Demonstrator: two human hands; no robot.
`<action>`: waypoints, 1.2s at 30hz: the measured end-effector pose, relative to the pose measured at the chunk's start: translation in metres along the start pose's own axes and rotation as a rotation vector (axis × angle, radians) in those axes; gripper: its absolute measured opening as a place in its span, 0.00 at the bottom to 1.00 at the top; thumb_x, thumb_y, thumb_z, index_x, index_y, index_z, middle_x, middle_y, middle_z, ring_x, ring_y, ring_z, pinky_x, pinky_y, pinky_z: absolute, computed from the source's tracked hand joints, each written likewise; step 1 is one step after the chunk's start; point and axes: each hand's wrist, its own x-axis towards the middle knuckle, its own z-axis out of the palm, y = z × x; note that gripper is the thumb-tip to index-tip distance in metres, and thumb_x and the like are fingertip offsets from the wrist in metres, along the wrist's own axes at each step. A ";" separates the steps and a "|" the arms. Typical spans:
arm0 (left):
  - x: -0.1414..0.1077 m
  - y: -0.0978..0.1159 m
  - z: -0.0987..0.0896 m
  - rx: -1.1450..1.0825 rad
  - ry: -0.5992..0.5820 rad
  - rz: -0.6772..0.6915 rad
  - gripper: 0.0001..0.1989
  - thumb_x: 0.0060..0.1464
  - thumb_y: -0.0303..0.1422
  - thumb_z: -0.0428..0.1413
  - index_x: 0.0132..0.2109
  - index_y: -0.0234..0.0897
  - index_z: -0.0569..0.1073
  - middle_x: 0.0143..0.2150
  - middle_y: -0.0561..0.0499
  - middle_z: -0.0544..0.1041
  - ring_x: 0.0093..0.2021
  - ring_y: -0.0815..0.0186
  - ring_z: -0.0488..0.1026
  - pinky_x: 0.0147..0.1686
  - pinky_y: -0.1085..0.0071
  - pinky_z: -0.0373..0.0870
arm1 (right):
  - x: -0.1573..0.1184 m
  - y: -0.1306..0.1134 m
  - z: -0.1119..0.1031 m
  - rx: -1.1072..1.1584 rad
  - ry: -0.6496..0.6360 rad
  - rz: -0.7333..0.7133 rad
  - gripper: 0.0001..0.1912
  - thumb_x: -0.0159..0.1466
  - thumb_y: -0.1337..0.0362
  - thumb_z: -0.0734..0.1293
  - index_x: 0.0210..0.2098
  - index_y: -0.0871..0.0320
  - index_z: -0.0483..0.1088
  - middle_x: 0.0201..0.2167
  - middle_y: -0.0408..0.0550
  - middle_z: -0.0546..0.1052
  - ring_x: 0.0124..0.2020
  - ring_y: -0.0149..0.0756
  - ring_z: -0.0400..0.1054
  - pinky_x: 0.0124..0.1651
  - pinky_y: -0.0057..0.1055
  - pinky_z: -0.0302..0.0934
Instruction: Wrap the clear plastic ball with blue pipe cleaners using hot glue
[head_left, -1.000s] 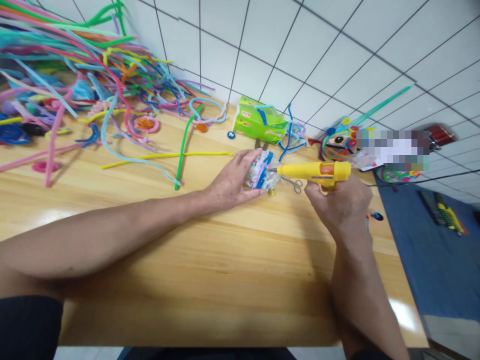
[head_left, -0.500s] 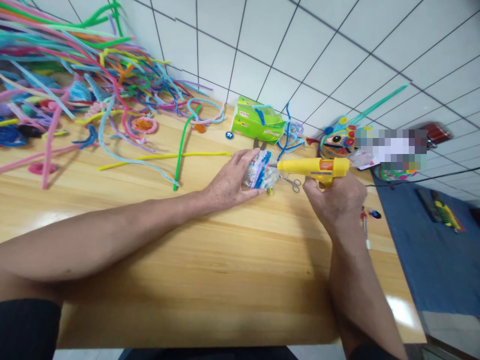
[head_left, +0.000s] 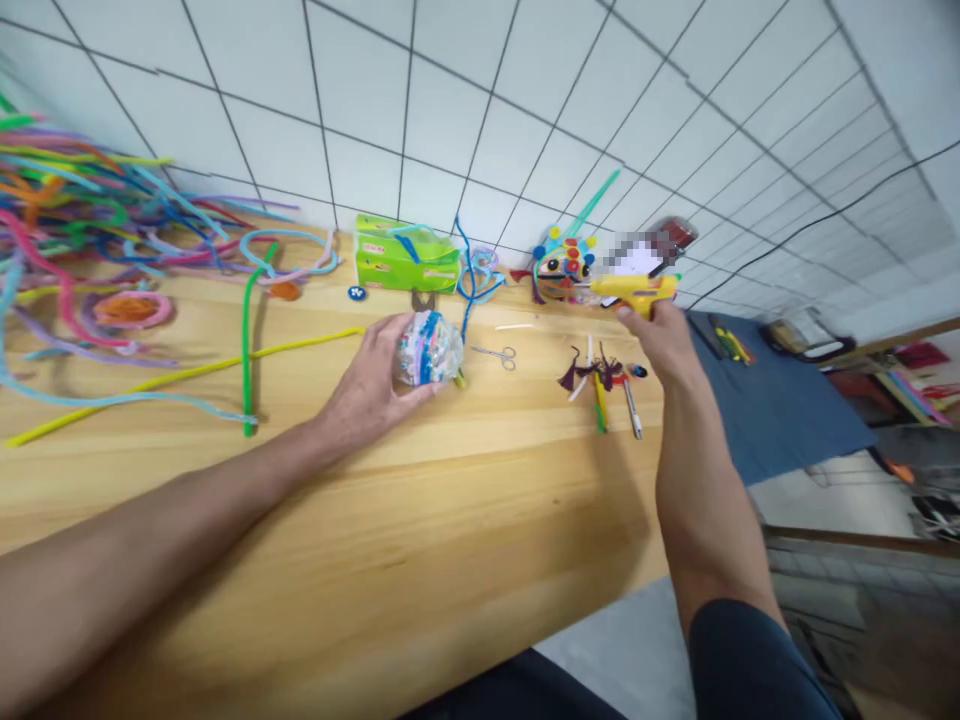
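Observation:
My left hand (head_left: 375, 375) holds a clear, roundish object (head_left: 430, 349) with blue, white and purple bands, its thumb and fingers around the left side. At the right, my right hand (head_left: 655, 335) is closed on a yellow glue gun (head_left: 636, 291), whose nozzle points left, in front of a colourful decorated figure (head_left: 564, 265). Small scissors (head_left: 496, 354) lie on the table just right of the banded object. Behind that object stands a green packet (head_left: 407, 262).
Many pipe cleaners (head_left: 67, 215) are heaped at the left of the wooden table (head_left: 420, 530). Dark tassels (head_left: 592, 368) and a pen (head_left: 634, 408) lie at the right. A blue cloth (head_left: 787, 400) is beyond the table's right edge, and a tiled wall rises behind.
The view has swung right. The glue gun has moved away from the banded object to the right, near the decorated figure. My left hand still holds the banded object.

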 end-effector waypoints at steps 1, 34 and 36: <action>0.000 -0.001 0.000 -0.008 0.006 0.007 0.46 0.62 0.45 0.69 0.78 0.48 0.56 0.74 0.38 0.67 0.76 0.42 0.67 0.76 0.36 0.67 | 0.000 0.005 0.007 0.036 -0.025 0.050 0.18 0.67 0.53 0.68 0.46 0.62 0.78 0.40 0.54 0.83 0.36 0.40 0.73 0.40 0.36 0.69; 0.004 0.004 -0.003 0.022 -0.018 -0.054 0.46 0.60 0.48 0.69 0.76 0.42 0.58 0.74 0.37 0.67 0.75 0.44 0.67 0.77 0.42 0.65 | -0.097 -0.138 0.055 0.225 -0.208 -0.280 0.09 0.69 0.58 0.71 0.43 0.53 0.81 0.41 0.51 0.86 0.43 0.44 0.80 0.52 0.43 0.73; 0.004 0.003 -0.002 0.024 -0.019 -0.039 0.46 0.60 0.45 0.70 0.76 0.41 0.57 0.74 0.36 0.67 0.76 0.44 0.66 0.78 0.42 0.65 | -0.099 -0.145 0.056 0.242 -0.204 -0.260 0.08 0.69 0.58 0.71 0.43 0.53 0.81 0.41 0.51 0.87 0.42 0.43 0.80 0.51 0.42 0.73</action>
